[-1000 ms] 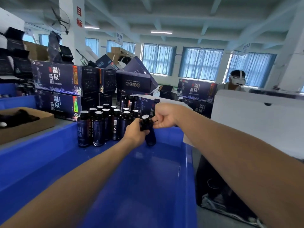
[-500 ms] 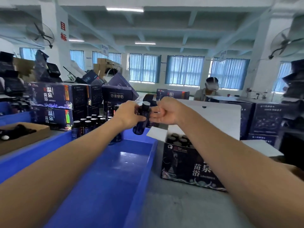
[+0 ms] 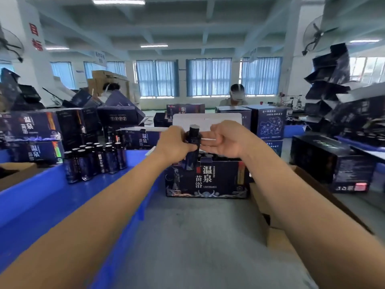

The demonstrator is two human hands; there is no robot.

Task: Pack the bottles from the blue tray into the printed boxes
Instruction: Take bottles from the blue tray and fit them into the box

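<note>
Both forearms reach out over the grey tabletop (image 3: 198, 236), with the blue tray (image 3: 41, 197) running along the left. Half a second ago the hands held the bottle by the tray's corner. They have since carried it above the open printed box (image 3: 208, 180), where the dark caps of bottles already packed show. The bottle (image 3: 192, 140) was tilted then; now it stands almost upright, cap up, and its lower end overlaps the box's front rim in this view. The left hand (image 3: 174, 146) grips its body, fingers (image 3: 188, 146) wrapped round it. The right hand (image 3: 226, 140), a fist before, has loosened. Its palm is turned up and its fingers (image 3: 208, 142) are relaxed, the tips touching the bottle's side. Farther left, the remaining bottles (image 3: 95, 161) stand grouped in the tray. Behind them, closed printed boxes (image 3: 31, 134) are stacked.
</note>
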